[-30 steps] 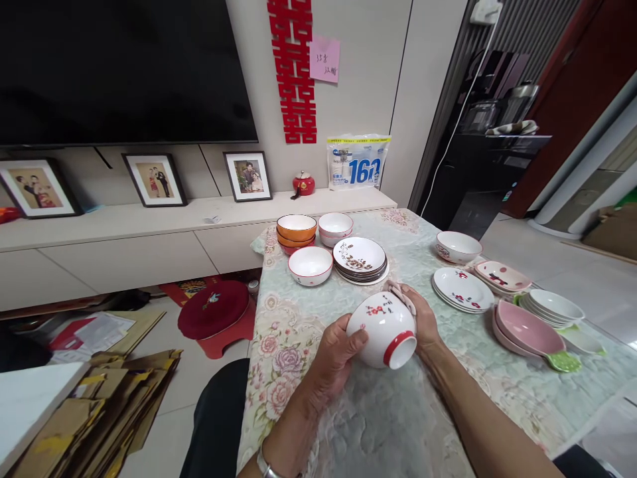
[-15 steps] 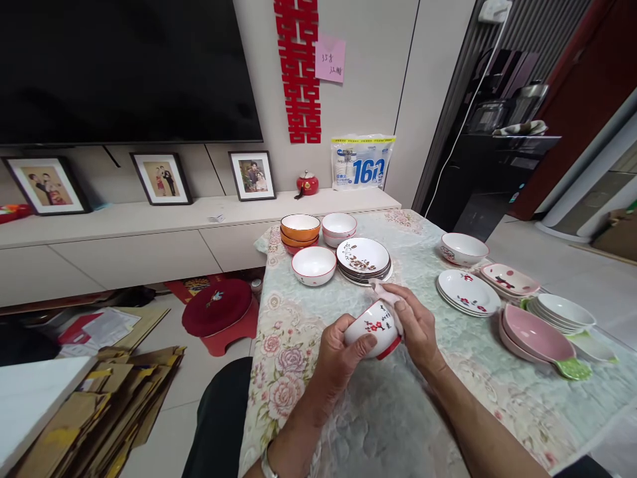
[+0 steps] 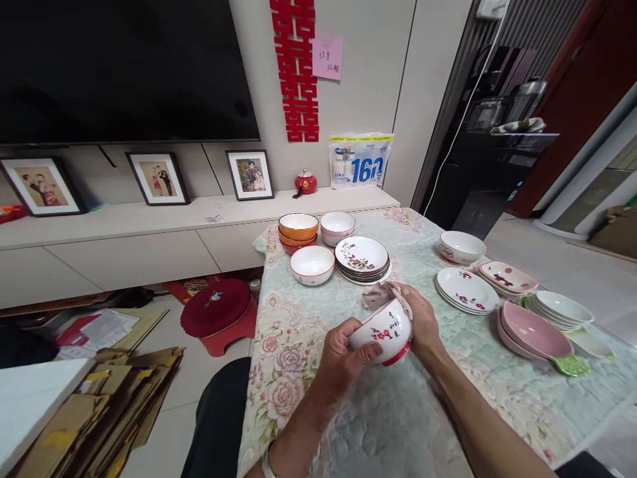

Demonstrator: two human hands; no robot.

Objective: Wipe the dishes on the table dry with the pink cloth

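Observation:
A white bowl (image 3: 382, 332) with red blossoms, dark writing and a red foot is held tilted above the table, its opening turned away. My left hand (image 3: 343, 355) grips it from the left, thumb on the outer wall. My right hand (image 3: 419, 318) is at the bowl's right side, closed on a pinkish-grey cloth (image 3: 381, 295) that lies over the rim; some of its fingers are hidden. Beyond the bowl stand a stack of brown-patterned plates (image 3: 362, 255) and a white bowl with a red rim (image 3: 312, 263).
Orange bowls (image 3: 298, 228) and pink-banded bowls (image 3: 338, 224) stand at the back. On the right are flowered plates (image 3: 466, 290), a white bowl (image 3: 462, 245), pink dishes (image 3: 536, 330) and small white bowls (image 3: 562, 309). A red stool (image 3: 217, 309) stands left of the table.
The bowl has turned slightly and shifted a little right. My right hand has moved along its right side, and more of the cloth now shows beyond the rim.

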